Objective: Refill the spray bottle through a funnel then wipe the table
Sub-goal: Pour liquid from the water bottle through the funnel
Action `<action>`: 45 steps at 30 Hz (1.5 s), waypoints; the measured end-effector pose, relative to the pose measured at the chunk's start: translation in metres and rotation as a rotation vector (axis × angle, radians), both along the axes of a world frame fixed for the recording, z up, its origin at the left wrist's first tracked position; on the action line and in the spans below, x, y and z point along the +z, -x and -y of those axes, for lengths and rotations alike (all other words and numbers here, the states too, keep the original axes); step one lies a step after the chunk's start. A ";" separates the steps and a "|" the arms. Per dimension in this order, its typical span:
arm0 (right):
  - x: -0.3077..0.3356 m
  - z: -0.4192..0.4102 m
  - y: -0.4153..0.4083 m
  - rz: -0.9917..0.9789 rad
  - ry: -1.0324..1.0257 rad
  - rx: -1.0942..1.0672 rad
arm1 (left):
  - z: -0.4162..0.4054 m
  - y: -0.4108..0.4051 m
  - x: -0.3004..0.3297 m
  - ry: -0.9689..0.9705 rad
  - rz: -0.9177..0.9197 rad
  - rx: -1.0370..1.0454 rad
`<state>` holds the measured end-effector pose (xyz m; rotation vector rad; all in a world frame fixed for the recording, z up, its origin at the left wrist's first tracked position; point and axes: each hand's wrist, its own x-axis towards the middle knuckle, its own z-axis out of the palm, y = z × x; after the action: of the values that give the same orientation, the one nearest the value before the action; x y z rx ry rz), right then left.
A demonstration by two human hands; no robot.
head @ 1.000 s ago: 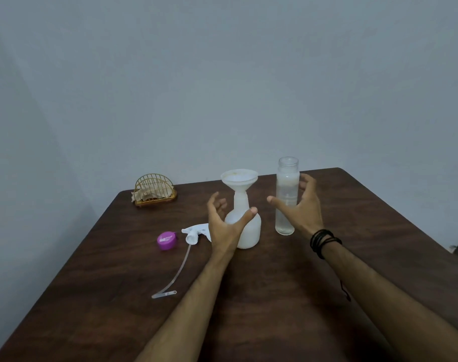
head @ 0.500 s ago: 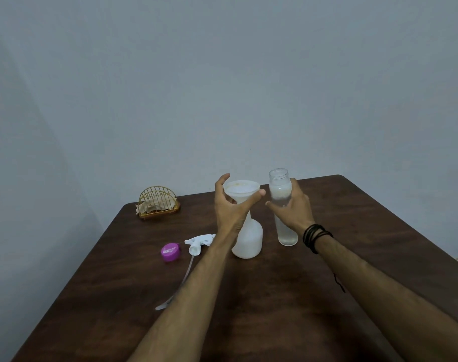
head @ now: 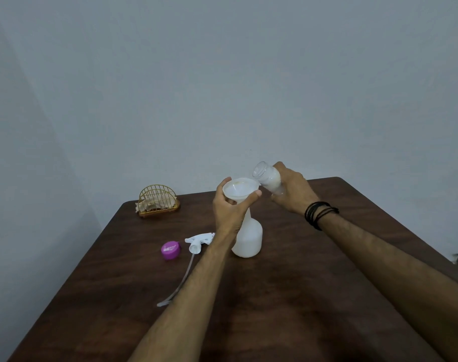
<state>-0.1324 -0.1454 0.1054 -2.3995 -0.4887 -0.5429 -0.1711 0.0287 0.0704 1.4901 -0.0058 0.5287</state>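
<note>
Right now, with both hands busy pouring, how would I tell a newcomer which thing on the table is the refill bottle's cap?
Start at the dark wooden table and find the white spray bottle standing near its middle with the funnel in its neck. Just left of it lies the white trigger sprayer, and left of that sits the cap. It is the only bright purple item, small and round.

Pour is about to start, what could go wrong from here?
The clear bottle in the right hand tilts beside the funnel, not over it, so liquid may hit the table. The left hand grips only the funnel rim; the spray bottle might tip.
</note>
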 end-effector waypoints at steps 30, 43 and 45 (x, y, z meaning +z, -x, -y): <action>0.040 0.003 -0.002 0.253 0.561 -0.069 | -0.002 -0.002 0.006 -0.046 -0.003 0.046; 0.048 0.006 -0.002 0.261 0.587 -0.096 | -0.001 -0.003 0.006 -0.082 -0.022 0.053; 0.049 0.006 -0.002 0.263 0.593 -0.094 | 0.000 -0.003 0.006 -0.088 -0.024 0.059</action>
<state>-0.1304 -0.1516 0.1540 -2.9385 -0.7346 -0.8579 -0.1677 0.0291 0.0766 1.5860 0.0339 0.5644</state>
